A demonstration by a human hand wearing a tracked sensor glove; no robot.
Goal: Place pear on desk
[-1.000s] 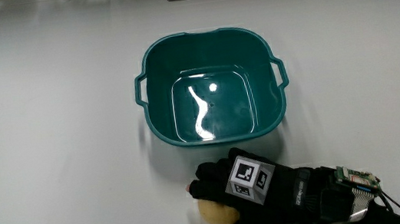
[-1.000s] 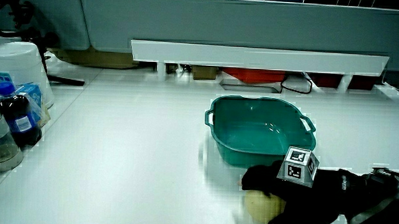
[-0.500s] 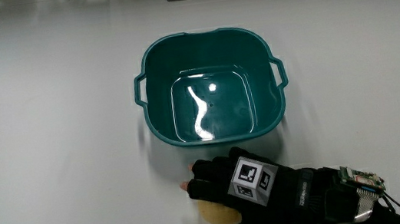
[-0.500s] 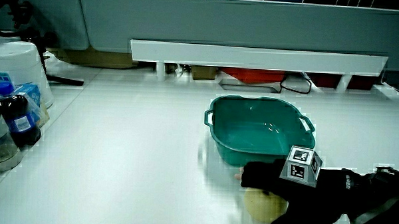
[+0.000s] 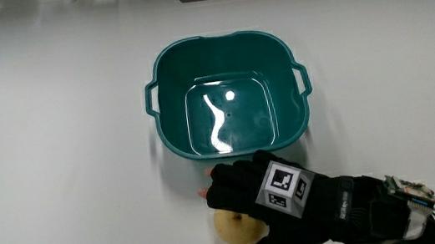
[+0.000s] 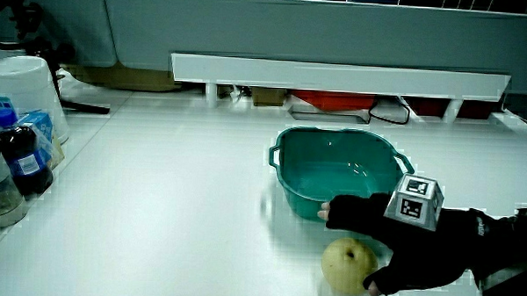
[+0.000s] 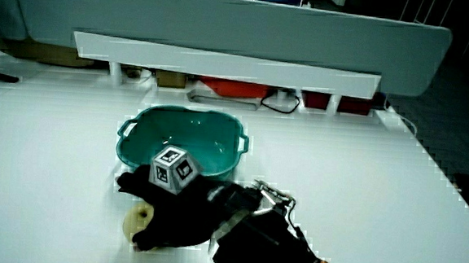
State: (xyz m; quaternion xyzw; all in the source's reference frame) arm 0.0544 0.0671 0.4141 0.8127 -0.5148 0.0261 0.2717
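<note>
A yellow pear [image 5: 233, 228] [image 6: 347, 264] [image 7: 139, 219] rests on the white desk [image 5: 54, 160], nearer to the person than the teal basin [image 5: 229, 95] [image 6: 340, 171] [image 7: 181, 138]. The gloved hand [image 5: 249, 198] [image 6: 379, 235] [image 7: 152, 204] hovers over and beside the pear with its fingers spread and lifted off it. In a side view a gap shows between the palm and the fruit. The thumb reaches down beside the pear. The basin holds nothing.
Bottles [image 6: 17, 157] and a white tub [image 6: 24, 91] stand at the table's edge in a side view. A low white partition [image 6: 336, 76] with cables under it runs along the table's farthest edge.
The hand has let go of the pear and risen, fingers opening; the pear now shows plainly on the desk. The basin has not moved.
</note>
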